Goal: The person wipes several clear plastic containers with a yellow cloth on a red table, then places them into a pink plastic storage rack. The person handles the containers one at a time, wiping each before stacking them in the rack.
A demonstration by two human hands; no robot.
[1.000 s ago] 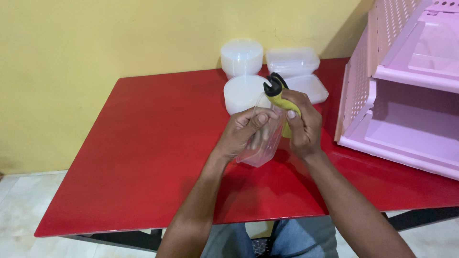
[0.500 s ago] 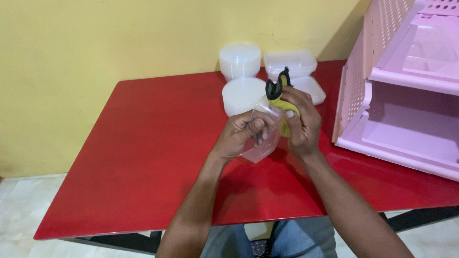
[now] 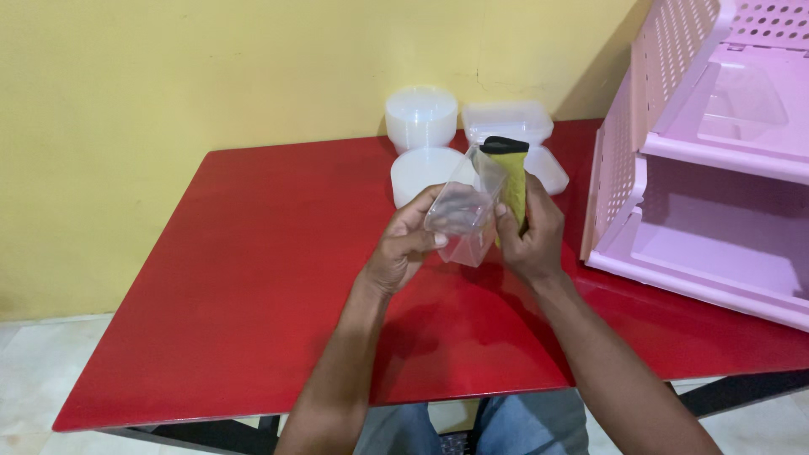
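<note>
the clear plastic container sits tipped on its side between my two hands, held up over the red table, its open mouth turned toward my right. my left hand is curled round its base, fingers closed on the bottom and near wall, thumb on top. my right hand is closed on a yellow scrub sponge with a dark top edge, gripping it upright just beside the container's rim, the sponge's lower part behind the clear wall or my fingers, i cannot tell which. i judge i am at the point of working the sponge against the container; the next move would call for a firm hold with my left so the thin plastic does not buckle or slip.

beyond my hands, away from me, lie a round white lid, a stack of round tubs and rectangular tubs with a lid. to the right of my right hand stands a pink drawer rack.
</note>
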